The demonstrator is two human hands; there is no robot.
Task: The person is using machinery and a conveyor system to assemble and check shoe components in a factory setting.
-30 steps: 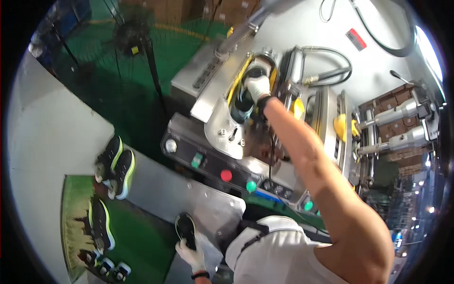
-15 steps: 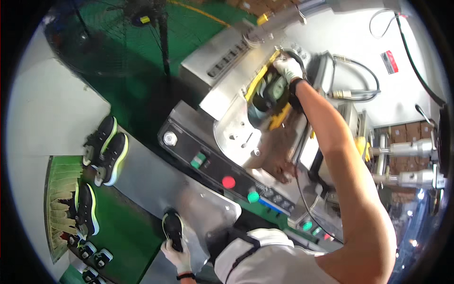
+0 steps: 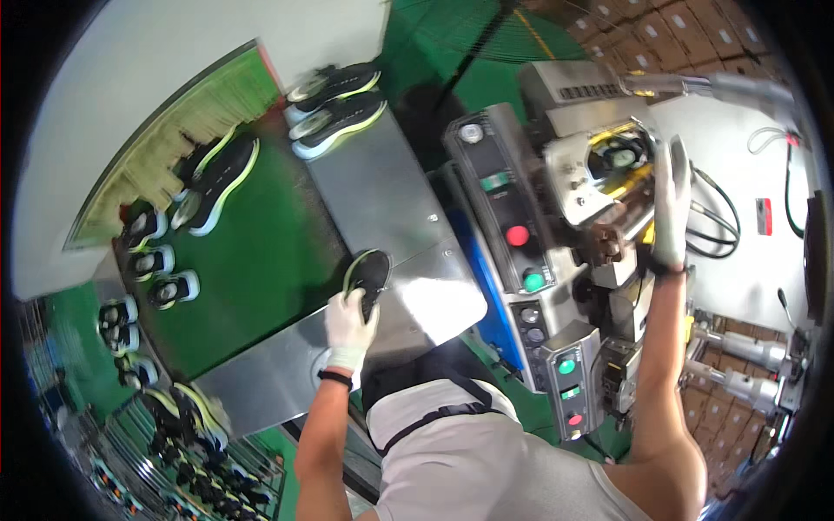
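Gloved in white, my left hand (image 3: 350,326) grips a black shoe (image 3: 372,271) with a pale yellow-green sole edge, over the metal ledge at the green conveyor's near corner. The hand covers part of the shoe. My right hand (image 3: 671,204), also gloved in white, is raised beside the metal press (image 3: 569,178), fingers stretched out and a little blurred. It holds nothing that I can see. Within the press, between yellow pads (image 3: 627,184), a dark shape with pale parts (image 3: 621,156) shows; its kind is unclear.
Several black shoes (image 3: 339,122) stand on the metal ledge (image 3: 365,187) and on the green conveyor belt (image 3: 261,278). A control panel (image 3: 504,195) with red and green buttons lies between ledge and press. Shoe racks (image 3: 204,469) are lower left, cartons (image 3: 695,39) far right.
The view has swung toward the conveyor on the left. My right hand has come out of the press opening, and its fingers have straightened. My left hand still holds the shoe.
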